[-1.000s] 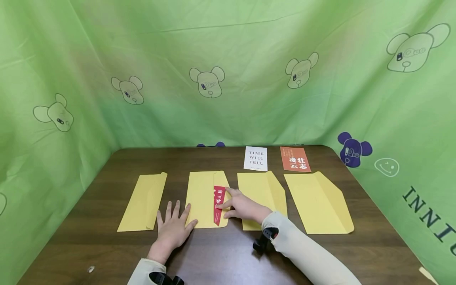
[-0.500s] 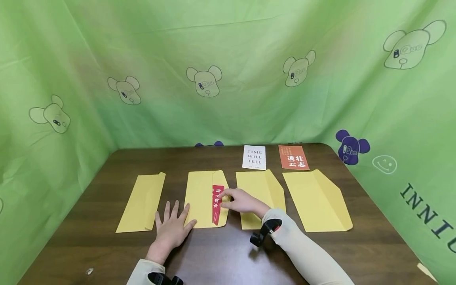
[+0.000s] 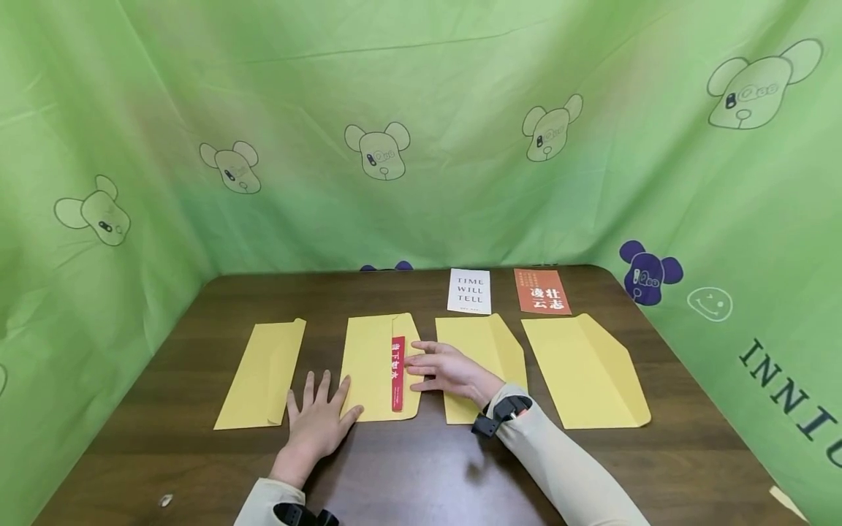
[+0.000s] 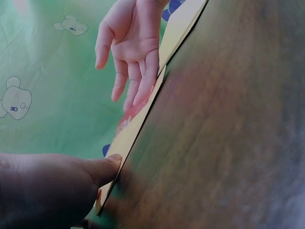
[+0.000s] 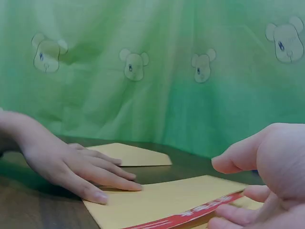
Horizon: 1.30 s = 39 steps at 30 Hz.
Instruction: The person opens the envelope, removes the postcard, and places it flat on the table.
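Note:
A red card (image 3: 397, 376) with white characters lies partly inside a yellow envelope (image 3: 367, 365), second from the left. Only a narrow strip of it sticks out along the open side, beside the unfolded flap. My right hand (image 3: 447, 371) is over that flap with its fingers extended toward the strip's right edge. In the right wrist view the fingertips (image 5: 236, 213) are at the card's edge, and the thumb is raised apart. My left hand (image 3: 319, 424) lies spread palm down, its thumb and index finger on the envelope's lower left part. The left thumb (image 4: 109, 167) presses the envelope's edge.
A yellow envelope (image 3: 259, 376) with its flap folded lies at the left. Two more envelopes, one (image 3: 463, 351) partly under my right arm and another (image 3: 579, 372), have flaps unfolded. A white card (image 3: 469, 291) and an orange card (image 3: 542, 292) lie behind them.
The red card has slid left, further into the envelope, and its visible strip is narrower and straighter. My right hand's fingers have gone from bent at the card to extended. The left hand stays put.

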Motion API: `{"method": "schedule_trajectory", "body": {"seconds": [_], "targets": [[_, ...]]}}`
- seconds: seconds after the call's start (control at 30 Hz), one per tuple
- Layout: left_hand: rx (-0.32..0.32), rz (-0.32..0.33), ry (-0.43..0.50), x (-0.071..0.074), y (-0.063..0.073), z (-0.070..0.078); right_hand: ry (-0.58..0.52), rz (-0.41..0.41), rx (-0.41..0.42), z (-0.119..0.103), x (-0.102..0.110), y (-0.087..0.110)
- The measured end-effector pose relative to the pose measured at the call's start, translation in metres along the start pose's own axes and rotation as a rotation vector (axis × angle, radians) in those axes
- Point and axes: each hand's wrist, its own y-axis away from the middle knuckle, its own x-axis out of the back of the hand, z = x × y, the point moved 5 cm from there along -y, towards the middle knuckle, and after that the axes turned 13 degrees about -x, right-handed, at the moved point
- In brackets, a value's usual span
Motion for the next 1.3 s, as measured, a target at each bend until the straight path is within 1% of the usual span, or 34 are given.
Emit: {"method": "schedule_trajectory", "body": {"seconds": [0.1, 0.2, 0.33, 0.43, 0.57, 0.67, 0.73, 0.83, 0.9, 0.97, 1.03, 1.23, 1.3], "targets": [[-0.001, 0.004, 0.004, 0.000, 0.000, 0.000, -0.050, -0.007, 0.007, 0.006, -0.003, -0.003], [-0.003, 0.006, 0.007, -0.001, 0.000, 0.000, -0.032, -0.007, 0.032, 0.013, -0.007, -0.006], [-0.002, 0.006, -0.002, -0.001, -0.001, 0.000, 0.048, 0.022, 0.075, 0.017, -0.012, -0.007], [-0.005, 0.011, -0.005, 0.000, -0.001, -0.001, 0.115, 0.070, 0.112, 0.018, -0.016, -0.007], [-0.001, 0.000, -0.003, -0.002, 0.000, -0.001, 0.203, 0.153, 0.153, 0.018, -0.023, -0.004], [0.002, -0.005, -0.003, -0.003, 0.001, -0.001, 0.266, 0.196, 0.184, 0.018, -0.028, -0.003], [0.000, -0.001, -0.001, -0.003, 0.001, 0.000, 0.297, 0.210, 0.205, 0.014, -0.034, 0.002], [0.000, 0.000, 0.001, -0.003, 0.001, 0.000, 0.320, 0.217, 0.216, 0.014, -0.034, 0.002], [0.001, -0.001, 0.003, -0.003, 0.000, 0.000, 0.320, 0.220, 0.220, 0.013, -0.033, 0.002], [0.002, -0.001, 0.006, -0.003, 0.000, 0.000, 0.316, 0.227, 0.226, 0.017, -0.029, -0.004], [0.003, -0.003, 0.007, -0.003, 0.000, 0.000, 0.306, 0.231, 0.238, 0.018, -0.029, -0.003], [0.012, -0.015, 0.004, -0.003, 0.001, -0.001, 0.212, 0.213, 0.208, 0.022, -0.027, -0.003], [0.009, -0.014, 0.001, -0.004, 0.000, -0.002, 0.191, 0.228, 0.196, 0.021, -0.024, -0.001]]}}
